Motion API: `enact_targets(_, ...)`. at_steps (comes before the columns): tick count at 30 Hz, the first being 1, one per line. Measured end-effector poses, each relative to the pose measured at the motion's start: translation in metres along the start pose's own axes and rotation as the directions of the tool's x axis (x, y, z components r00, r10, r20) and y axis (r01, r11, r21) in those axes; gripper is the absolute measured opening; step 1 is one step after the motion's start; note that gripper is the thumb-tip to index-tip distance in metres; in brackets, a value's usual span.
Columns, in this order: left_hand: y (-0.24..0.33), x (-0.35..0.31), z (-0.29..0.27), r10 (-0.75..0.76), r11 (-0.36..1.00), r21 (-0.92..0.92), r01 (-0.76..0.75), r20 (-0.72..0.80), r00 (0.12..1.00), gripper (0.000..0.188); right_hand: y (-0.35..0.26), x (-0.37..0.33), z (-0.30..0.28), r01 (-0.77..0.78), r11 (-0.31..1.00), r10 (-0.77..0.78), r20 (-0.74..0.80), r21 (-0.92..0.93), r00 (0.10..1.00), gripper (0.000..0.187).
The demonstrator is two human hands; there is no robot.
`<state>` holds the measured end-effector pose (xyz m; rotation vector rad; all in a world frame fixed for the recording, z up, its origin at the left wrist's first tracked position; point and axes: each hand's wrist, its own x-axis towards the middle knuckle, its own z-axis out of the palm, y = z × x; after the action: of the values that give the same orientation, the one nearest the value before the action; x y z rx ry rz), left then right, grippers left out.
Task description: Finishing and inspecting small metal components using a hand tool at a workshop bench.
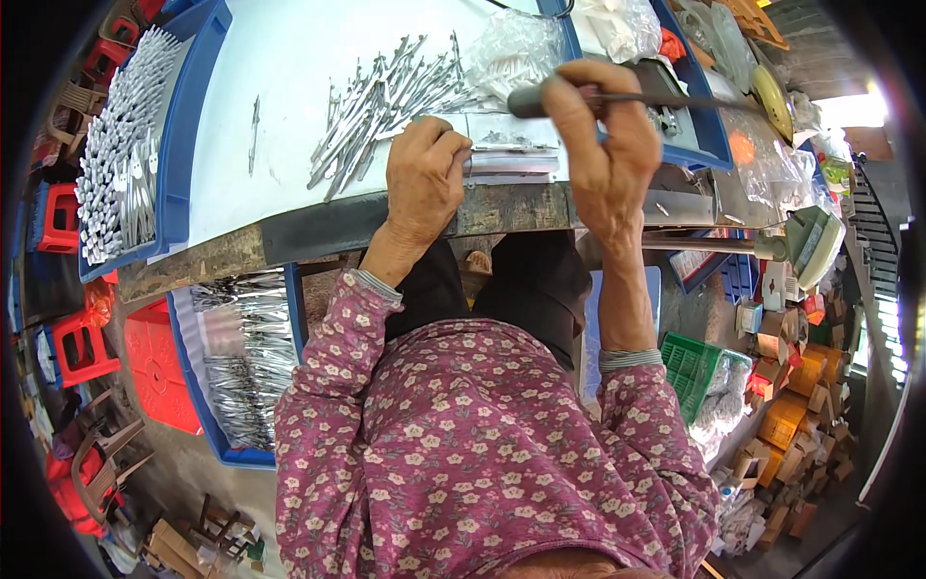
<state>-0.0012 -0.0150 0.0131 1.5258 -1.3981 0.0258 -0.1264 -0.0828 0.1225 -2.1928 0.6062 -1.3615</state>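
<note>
Hands at table edge, with tool, block and strips

Right hand (612, 145): upper centre-right of frame; fingers wrapped around a dark tool (526, 102), raised over the block's right end, its thin shaft running rightward.
Left hand (424, 179): upper centre; fingers drawn narrow beside the block's left end; whether they pinch a strip cannot be told.
Block (516, 166): pale, upper centre, at the near edge of the table (270, 48).
Strips (386, 106): metal, loose heap, upper centre-left, just beyond the left hand; one single strip (254, 135) apart, farther left.
Bag (516, 48): clear plastic, top centre, just beside the heap.

Risks, as judged: a badly aimed tool could strike the left fingertips, so near the block; a loose grip could let the tool slip; a brushing left wrist could scatter the strips.
</note>
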Motion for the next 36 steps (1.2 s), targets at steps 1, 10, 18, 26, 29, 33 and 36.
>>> enact_targets(1, 0.002, 0.000, -0.001, -0.013, 1.000, 0.001, 0.013, 0.001, 1.000, 0.009, 0.005, -0.004, 0.003, 0.048, 0.998, -0.046, -0.057, 0.041, 0.997, 0.014)
enact_targets(10, 0.002, 0.004, 0.004, 0.025, 1.000, -0.011, -0.025, 0.015, 1.000, 0.007, 0.046, -0.030, 0.000, -0.267, 0.945, 0.312, 0.280, -0.187, 0.908, 0.023)
enact_targets(18, 0.002, 0.004, 0.005, 0.036, 0.999, -0.033, -0.036, 0.011, 0.999, 0.007, 0.056, -0.046, 0.004, -0.112, 0.971, 0.146, 0.152, -0.212, 0.978, 0.018)
enact_targets(26, 0.007, 0.011, -0.003, -0.020, 0.998, -0.056, 0.026, 0.098, 0.995, 0.006, 0.058, -0.044, -0.028, -0.426, 0.904, 0.427, 0.050, -0.033, 0.903, 0.023)
enact_targets(29, 0.012, 0.015, -0.001, 0.046, 0.998, -0.047, -0.041, 0.110, 0.993, 0.010, 0.050, -0.042, -0.032, -0.459, 0.888, 0.459, 0.060, -0.017, 0.886, 0.023)
enact_targets(33, 0.011, 0.014, 0.009, 0.146, 0.980, 0.108, -0.166, 0.174, 0.974, 0.012, 0.044, -0.027, -0.028, -0.342, 0.926, 0.356, 0.070, -0.163, 0.932, 0.021)
enact_targets(36, 0.013, 0.012, 0.007, 0.129, 0.983, 0.108, -0.148, 0.166, 0.978, 0.012, 0.048, -0.012, -0.020, -0.200, 0.963, 0.218, 0.084, -0.183, 0.972, 0.018)
